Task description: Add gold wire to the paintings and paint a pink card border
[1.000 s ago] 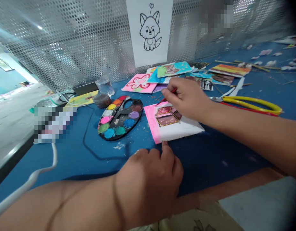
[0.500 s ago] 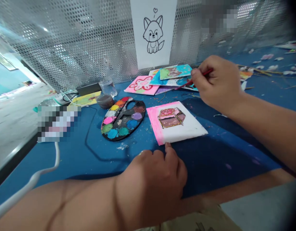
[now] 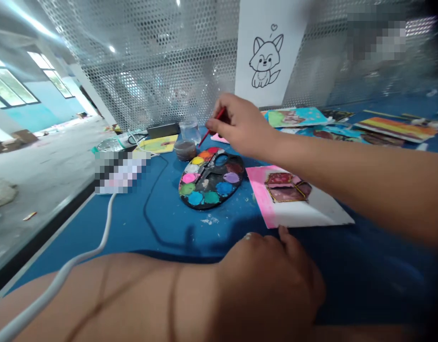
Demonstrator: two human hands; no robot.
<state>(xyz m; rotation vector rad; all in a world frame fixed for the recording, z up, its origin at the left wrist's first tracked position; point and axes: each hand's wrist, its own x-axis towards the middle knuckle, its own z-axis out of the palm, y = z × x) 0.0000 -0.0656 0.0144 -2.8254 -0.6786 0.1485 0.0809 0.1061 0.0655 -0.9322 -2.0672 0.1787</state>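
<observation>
My right hand (image 3: 236, 121) is closed around a thin red paintbrush (image 3: 212, 128), its tip pointing down beside a cup of murky brown water (image 3: 185, 150). A black oval paint palette (image 3: 213, 183) with wells of many colours lies just below that hand. My left hand (image 3: 275, 266) rests on the table, its index fingertip at the lower edge of a small white painting panel (image 3: 311, 213); the other fingers are loosely curled and partly hidden. The panel carries a pink band on its left and a brown-and-red treasure chest; my right forearm covers its upper right.
A clear cup (image 3: 190, 130) stands behind the murky one. Painted panels (image 3: 297, 117) are piled at the back right, below a paper with a fox drawing (image 3: 266, 57) on the perforated metal screen (image 3: 151, 61). A white cable (image 3: 107, 228) crosses the left side.
My right hand has moved left with the paintbrush, from above the painted panels to beside the water cup. The view has swung left; my left hand still rests at the panel's edge.
</observation>
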